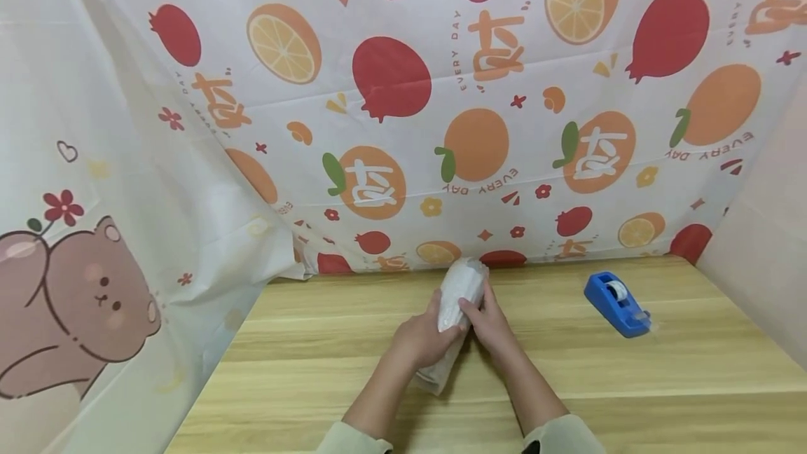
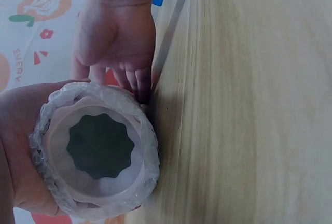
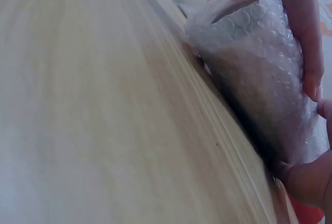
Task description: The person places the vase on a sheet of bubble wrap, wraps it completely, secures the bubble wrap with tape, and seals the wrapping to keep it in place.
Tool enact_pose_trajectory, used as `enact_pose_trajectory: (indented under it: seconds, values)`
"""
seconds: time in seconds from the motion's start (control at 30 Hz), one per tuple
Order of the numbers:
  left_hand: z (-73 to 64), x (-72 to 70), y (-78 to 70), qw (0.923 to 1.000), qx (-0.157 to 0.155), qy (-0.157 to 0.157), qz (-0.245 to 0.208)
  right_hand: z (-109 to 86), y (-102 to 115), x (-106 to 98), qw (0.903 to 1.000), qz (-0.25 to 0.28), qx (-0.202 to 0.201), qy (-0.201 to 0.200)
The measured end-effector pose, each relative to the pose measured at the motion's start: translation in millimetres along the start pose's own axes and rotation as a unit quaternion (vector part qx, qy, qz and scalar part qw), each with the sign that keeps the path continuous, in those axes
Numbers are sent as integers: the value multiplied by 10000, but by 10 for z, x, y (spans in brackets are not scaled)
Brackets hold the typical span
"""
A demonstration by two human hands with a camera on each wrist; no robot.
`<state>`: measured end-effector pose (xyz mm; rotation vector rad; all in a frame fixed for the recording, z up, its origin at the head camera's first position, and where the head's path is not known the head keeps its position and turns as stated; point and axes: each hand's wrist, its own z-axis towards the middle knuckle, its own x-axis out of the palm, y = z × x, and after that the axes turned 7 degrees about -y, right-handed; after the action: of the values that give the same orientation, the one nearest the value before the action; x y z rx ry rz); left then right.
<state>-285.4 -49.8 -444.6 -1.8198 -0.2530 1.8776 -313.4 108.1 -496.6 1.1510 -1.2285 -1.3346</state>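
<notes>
A long hollow vase (image 2: 140, 154), pale pink with a wavy rim around a dark green inside, is rolled in clear bubble wrap (image 1: 455, 296). It lies slanted over the wooden table, its open end toward the person. My left hand (image 1: 424, 340) grips it from the left side, thumb across the top. Farther up, my right hand (image 1: 492, 328) holds the other side, with its thumb on the wrap and its fingers along the flank. The right wrist view shows the bubble wrap (image 3: 254, 79) between both hands; its underside is hidden.
A blue tape dispenser (image 1: 618, 305) with a roll of clear tape stands on the right of the wooden table (image 1: 706, 363). A fruit-print cloth (image 1: 403, 132) hangs behind the table's back edge, and a bear-print cloth (image 1: 120, 300) hangs at the left.
</notes>
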Motion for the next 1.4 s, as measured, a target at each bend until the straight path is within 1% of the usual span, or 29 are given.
enact_pose_trajectory:
  seconds: [0.13, 0.2, 0.33, 0.47, 0.6, 0.83, 1.03, 1.07, 1.27, 1.3, 1.4]
  values:
    - [-10, 2, -34, 10000, -50, 4, -18, -11, -9, 5, 10000, -33, 53, -29]
    - [-11, 8, -49, 10000, -17, -31, 26, -15, -19, 3, 9999, -121, 96, -39]
    - [-14, 27, -69, 9991, 248, -104, 319, -27, -24, 3, 9995, -257, 144, -94]
    - [-10, 47, -81, 9949, 647, -135, 760, -33, -23, -3, 9993, -298, 158, -129]
    - [3, 73, -94, 9911, 884, -150, 988, -30, -12, -11, 9993, -306, 147, -142]
    - [2, 92, -126, 9891, 914, -82, 1148, -24, -18, -19, 9994, -229, 202, -175]
    - [-26, 133, -149, 9857, 987, -266, 1341, -23, 29, -15, 9990, -83, 312, -293]
    - [-34, 142, -155, 9845, 1010, -295, 1403, -55, 84, -18, 9989, -40, 342, -307]
    - [-78, 180, -201, 9787, 1075, -315, 1719, -44, 52, -28, 9986, 60, 145, -505]
    - [-82, 180, -206, 9784, 1080, -300, 1739, -12, -3, -25, 9983, 71, 100, -563]
    - [-93, 181, -204, 9782, 1128, -285, 1721, -10, 12, -27, 9976, 141, 64, -676]
